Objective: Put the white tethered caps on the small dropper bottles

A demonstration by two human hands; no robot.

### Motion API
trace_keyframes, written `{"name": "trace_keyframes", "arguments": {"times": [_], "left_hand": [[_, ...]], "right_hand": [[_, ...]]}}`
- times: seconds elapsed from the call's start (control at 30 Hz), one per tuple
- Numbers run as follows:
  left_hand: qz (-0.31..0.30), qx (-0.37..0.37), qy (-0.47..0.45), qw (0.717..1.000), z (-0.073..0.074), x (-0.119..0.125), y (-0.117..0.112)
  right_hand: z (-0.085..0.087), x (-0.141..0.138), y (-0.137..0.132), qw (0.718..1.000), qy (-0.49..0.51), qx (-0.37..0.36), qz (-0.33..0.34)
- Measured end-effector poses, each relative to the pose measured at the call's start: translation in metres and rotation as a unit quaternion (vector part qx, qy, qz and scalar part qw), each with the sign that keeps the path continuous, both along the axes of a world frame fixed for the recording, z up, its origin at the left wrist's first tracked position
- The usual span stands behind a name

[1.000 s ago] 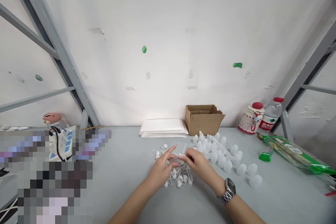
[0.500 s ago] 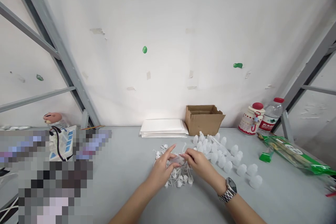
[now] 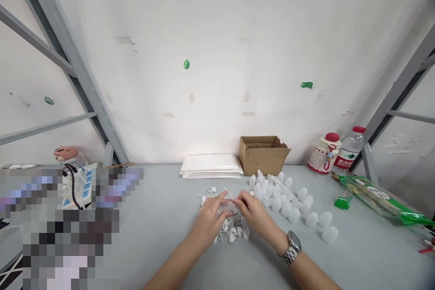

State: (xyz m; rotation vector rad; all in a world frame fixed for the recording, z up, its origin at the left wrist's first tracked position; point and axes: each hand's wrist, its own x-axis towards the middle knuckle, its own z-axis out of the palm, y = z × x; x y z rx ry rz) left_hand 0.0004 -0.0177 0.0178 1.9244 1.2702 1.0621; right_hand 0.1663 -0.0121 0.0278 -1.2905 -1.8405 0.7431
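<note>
A pale wall (image 3: 210, 18) fills the upper frame; a grey table (image 3: 152, 235) spans the lower frame. Sloping metal posts stand at the upper left (image 3: 81, 86) and right (image 3: 394, 95).

Both bare forearms enter from the bottom edge. The left hand (image 3: 208, 215) and right hand (image 3: 254, 208) face each other at lower centre, close together, each closed on one translucent piece. The left thumb and fingers curve about its left side; the right fingertips pinch its right side. From where I stand, I cannot tell the exact contact points, as the fingers cover them.

Loose translucent rounded parts (image 3: 286, 210) spread to the right of the hands. A green-and-clear packet (image 3: 380, 197) lies at the lower right. An open cardboard box (image 3: 267, 161) stands right of centre against the wall, just beside a flat white stack (image 3: 211, 166). A pile of small white fittings (image 3: 232, 238) lies beneath the hands. A power strip (image 3: 79, 186) sits at lower left. Near the right post stand a red-capped clear bottle (image 3: 350, 149) and a patterned jar (image 3: 324, 156).

A metal-banded watch (image 3: 291, 247) encircles the right wrist. The translucent piece (image 3: 228, 209) is located between the hands, above the pile. A green sticker (image 3: 186, 64) adheres to the wall, upper centre-left.
</note>
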Motion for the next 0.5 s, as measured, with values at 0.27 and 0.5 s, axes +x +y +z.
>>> {"name": "trace_keyframes", "arguments": {"times": [0.27,0.5], "left_hand": [[-0.031,-0.088,-0.092,0.991,0.008,0.003,-0.001],[0.02,-0.007,-0.01,1.0,-0.003,0.001,-0.002]], "right_hand": [[0.015,0.008,-0.004,0.997,0.034,0.004,0.07],[0.001,0.001,-0.003,0.999,-0.027,0.024,0.028]]}}
